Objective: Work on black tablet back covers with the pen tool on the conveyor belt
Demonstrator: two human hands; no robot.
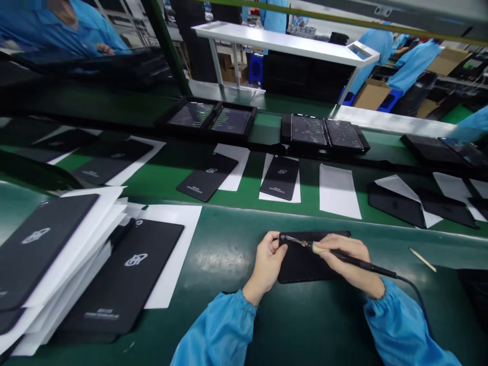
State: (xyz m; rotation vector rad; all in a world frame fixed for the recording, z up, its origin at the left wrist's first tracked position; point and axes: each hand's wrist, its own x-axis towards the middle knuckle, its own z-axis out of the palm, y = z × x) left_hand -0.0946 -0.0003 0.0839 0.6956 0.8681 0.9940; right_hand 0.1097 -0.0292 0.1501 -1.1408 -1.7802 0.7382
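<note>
A black tablet back cover lies flat on the green bench in front of me. My left hand pinches its upper left corner between thumb and fingers. In my right hand is a soldering iron, held like a pen and pointing left. Its metal tip is at the cover's upper left corner, close to my left fingertips; whether it touches cannot be made out. A dark cable runs from the iron's back end past my right sleeve. Much of the cover's right side is hidden under my right hand.
At left stand black covers stacked with white sheets. Behind, more covers and sheets lie on a green belt. Black trays with screens sit beyond. A thin wooden stick lies at right. Blue-clad people work farther back.
</note>
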